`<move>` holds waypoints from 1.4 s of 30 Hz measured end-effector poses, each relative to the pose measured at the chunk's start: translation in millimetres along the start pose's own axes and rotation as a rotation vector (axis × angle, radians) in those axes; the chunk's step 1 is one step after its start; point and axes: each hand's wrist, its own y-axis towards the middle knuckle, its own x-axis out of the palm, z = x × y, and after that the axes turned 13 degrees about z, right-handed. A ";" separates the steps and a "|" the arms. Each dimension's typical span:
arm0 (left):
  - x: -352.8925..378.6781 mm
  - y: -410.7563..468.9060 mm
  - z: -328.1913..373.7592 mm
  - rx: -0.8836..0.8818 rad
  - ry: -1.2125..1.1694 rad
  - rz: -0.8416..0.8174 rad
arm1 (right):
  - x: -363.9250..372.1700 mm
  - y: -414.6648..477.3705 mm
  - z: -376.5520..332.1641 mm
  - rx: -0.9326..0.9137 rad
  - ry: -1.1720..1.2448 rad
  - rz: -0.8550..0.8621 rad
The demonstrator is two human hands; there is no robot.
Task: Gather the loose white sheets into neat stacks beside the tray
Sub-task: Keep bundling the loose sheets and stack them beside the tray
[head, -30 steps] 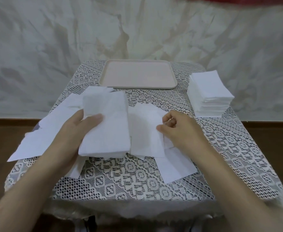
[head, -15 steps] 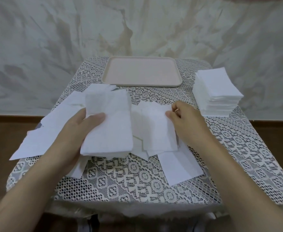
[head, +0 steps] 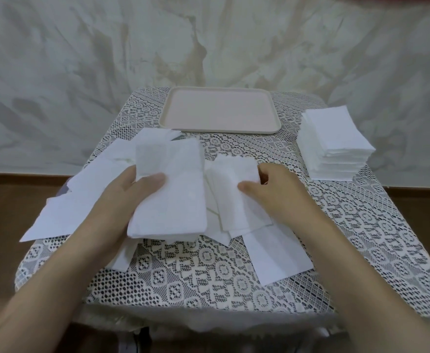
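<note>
behind the desk (head: 361, 250) a pale, streaky wall is filling the far side of the room, and a dark wood floor is showing low down on both sides. a white lace cloth (head: 196, 276) is covering the whole desk top.

the left hand (head: 122, 200) is still holding a thick bundle of sheets (head: 170, 194), thumb on top and fingers hidden under it. the bundle has hardly moved.

the right hand (head: 277, 189) is the one that has changed. half a second ago it was pinching the far edge of a sheet. now it is sitting lower on the small pile (head: 234, 194) just beside it, with its thumb pressing down on the top sheet and its fingers curled at the far edge. i cannot tell for sure if the sheet is lifted or just pinned. my guess is that it is getting ready to slide this sheet over to the bundle.

more loose sheets (head: 86, 200) are lying flat past the left hand, on its outer side. one sheet (head: 277, 256) is lying near the right wrist, closer to the person. so a lot is still left to gather.

far ahead of both hands the pink tray (head: 220, 128) is sitting with nothing in it. off to the outer side of the right hand, a neat stack (head: 333, 138) is already standing beside the tray.
</note>
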 end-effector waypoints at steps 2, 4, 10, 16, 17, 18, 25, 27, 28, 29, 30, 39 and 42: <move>0.3 -0.3 0.4 -0.007 -0.001 0.000 | -4.5 2.8 5.1 0.038 0.162 -0.028; 0.5 -1.2 2.0 -0.010 -0.008 0.000 | -16.1 3.6 12.1 0.091 0.271 -0.057; 3.0 -6.7 6.3 -0.017 -0.022 -0.053 | -48.7 -18.0 31.2 0.134 0.077 -0.178; 9.3 -11.3 4.6 -0.017 0.013 -0.064 | -45.0 -36.6 21.1 0.070 -0.364 -0.133; 9.9 -11.7 4.5 -0.018 0.019 -0.060 | -43.0 -36.1 22.0 0.077 -0.354 -0.145; 11.1 -12.3 4.6 -0.018 0.024 -0.056 | -41.9 -35.6 22.8 0.085 -0.321 -0.160; 15.7 -13.5 5.2 0.006 0.060 -0.052 | -51.6 -32.2 30.0 0.071 0.011 -0.143; 16.7 -14.6 5.4 0.002 0.058 -0.063 | -57.1 -29.9 29.7 0.090 0.212 -0.130; 17.2 -14.9 4.8 0.003 0.060 -0.070 | -58.5 -29.0 28.7 0.101 0.308 -0.117; 18.6 -15.2 3.9 0.006 0.066 -0.077 | -59.8 -28.9 27.1 0.113 0.410 -0.099; 20.3 -16.3 2.3 0.011 0.072 -0.072 | -60.7 -30.0 25.5 0.124 0.517 -0.084; 24.1 -17.4 -8.9 0.071 0.085 -0.009 | -43.5 -32.7 -14.5 0.142 0.994 -0.099; 27.2 -19.0 -9.3 0.091 0.086 0.009 | -25.1 -40.0 -26.2 0.067 0.806 -0.064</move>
